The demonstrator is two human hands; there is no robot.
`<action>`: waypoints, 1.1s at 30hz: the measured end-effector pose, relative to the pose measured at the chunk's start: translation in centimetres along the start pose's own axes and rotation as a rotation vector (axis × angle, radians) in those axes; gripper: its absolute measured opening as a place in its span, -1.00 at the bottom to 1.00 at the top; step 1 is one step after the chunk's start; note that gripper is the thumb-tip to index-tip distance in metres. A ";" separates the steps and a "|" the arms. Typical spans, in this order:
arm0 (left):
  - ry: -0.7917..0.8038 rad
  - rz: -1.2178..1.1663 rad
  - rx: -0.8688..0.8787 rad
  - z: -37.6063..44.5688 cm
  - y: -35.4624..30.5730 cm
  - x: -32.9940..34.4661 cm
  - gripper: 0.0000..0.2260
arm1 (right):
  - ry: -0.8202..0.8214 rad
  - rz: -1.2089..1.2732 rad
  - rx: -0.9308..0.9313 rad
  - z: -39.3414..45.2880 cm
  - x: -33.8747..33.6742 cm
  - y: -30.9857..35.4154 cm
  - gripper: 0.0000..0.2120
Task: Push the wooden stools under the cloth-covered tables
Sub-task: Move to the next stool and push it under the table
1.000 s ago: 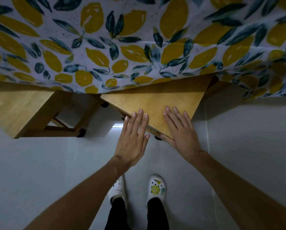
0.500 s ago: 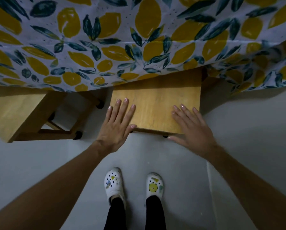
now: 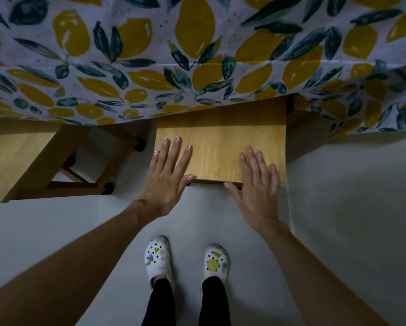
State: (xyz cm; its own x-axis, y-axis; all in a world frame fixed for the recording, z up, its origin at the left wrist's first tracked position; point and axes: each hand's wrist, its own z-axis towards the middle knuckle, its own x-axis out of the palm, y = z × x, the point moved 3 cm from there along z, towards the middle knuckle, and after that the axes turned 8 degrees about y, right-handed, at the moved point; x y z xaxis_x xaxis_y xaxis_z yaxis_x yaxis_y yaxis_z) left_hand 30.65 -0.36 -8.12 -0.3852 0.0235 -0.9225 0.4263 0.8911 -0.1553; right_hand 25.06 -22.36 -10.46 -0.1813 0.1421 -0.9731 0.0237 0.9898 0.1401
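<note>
A wooden stool (image 3: 217,149) stands square in front of me, its far part hidden beneath the lemon-print tablecloth (image 3: 197,55). My left hand (image 3: 168,177) lies flat on the seat's near left corner, fingers spread. Flat on the near right corner rests my right hand (image 3: 258,187), thumb hooked over the front edge. A second wooden stool (image 3: 16,161) sits to the left, its seat partly under the cloth and its legs with black feet showing.
The cloth hangs lower at the right (image 3: 362,109), beside the stool. My two white clogs (image 3: 185,260) stand on the pale grey floor (image 3: 350,208) just behind the stool.
The stool has turned from a diagonal to square with the table edge and slid further beneath the cloth. My hands spread apart to its two near corners.
</note>
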 end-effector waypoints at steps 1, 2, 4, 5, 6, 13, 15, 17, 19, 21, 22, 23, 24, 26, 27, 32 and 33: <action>-0.008 -0.004 -0.008 0.3 -0.4 0.0 -0.44 | -0.004 -0.003 -0.010 0.5 -0.1 -0.6 -0.29; -0.015 -0.011 -0.019 0.6 -0.7 0.0 -0.44 | -0.007 -0.005 -0.021 1.0 -0.2 -1.2 -0.29; -0.022 -0.036 -0.041 1.2 -1.4 -0.1 -0.44 | -0.016 -0.002 -0.038 1.7 -0.5 -2.1 -0.29; -0.022 -0.048 -0.050 1.5 -1.6 -0.1 -0.44 | -0.018 0.004 -0.047 2.1 -0.7 -2.5 -0.29; -0.024 -0.055 -0.056 1.8 -1.8 -0.1 -0.44 | -0.016 0.010 -0.057 2.5 -0.8 -2.8 -0.30; -0.028 -0.087 -0.080 3.4 -3.0 -0.3 -0.43 | -0.017 0.036 -0.091 4.6 -1.8 -4.8 -0.31; -0.021 -0.099 -0.083 3.6 -3.1 -0.5 -0.42 | -0.002 0.053 -0.093 4.9 -2.1 -5.0 -0.30; -0.014 -0.114 -0.064 3.5 -3.1 -0.7 -0.42 | 0.025 0.061 -0.090 4.8 -2.2 -5.1 -0.29; 0.003 -0.153 -0.015 3.2 -2.7 -0.9 -0.43 | 0.059 0.077 -0.094 4.6 -2.4 -5.0 -0.29; 0.031 -0.234 0.040 2.8 -2.0 -1.3 -0.44 | 0.093 0.121 -0.071 4.4 -2.9 -4.4 -0.28; 0.037 -0.265 0.058 2.6 -1.5 -1.6 -0.45 | 0.094 0.160 -0.042 4.4 -3.3 -3.9 -0.27; 0.034 -0.277 0.065 2.3 -1.0 -1.7 -0.46 | 0.087 0.212 -0.002 4.3 -3.7 -3.1 -0.27; 0.019 -0.282 0.057 1.8 -0.5 -1.8 -0.47 | 0.071 0.274 0.041 4.2 -4.0 -2.2 -0.27; -0.044 -0.327 -0.003 0.4 0.7 -1.8 -0.48 | 0.003 0.386 0.099 3.6 -4.6 0.4 -0.28; -0.076 -0.367 -0.049 -0.6 1.4 -1.7 -0.49 | -0.035 0.419 0.105 3.2 -4.7 2.0 -0.29; -0.151 -0.476 -0.200 -7.0 9.0 -1.4 -0.50 | -0.062 0.459 0.022 1.6 -3.4 12.5 -0.38; -0.170 -0.464 -0.206 -8.4 11.3 -1.6 -0.51 | -0.055 0.460 0.008 1.5 -3.0 14.9 -0.38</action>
State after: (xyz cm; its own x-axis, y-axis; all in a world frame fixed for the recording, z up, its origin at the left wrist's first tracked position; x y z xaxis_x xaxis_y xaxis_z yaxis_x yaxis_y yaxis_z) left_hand 29.22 13.44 -5.49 -0.3497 -0.4525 -0.8203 0.0669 0.8613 -0.5036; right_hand 27.46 -8.04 -5.77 -0.0981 0.5659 -0.8186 0.0975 0.8241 0.5580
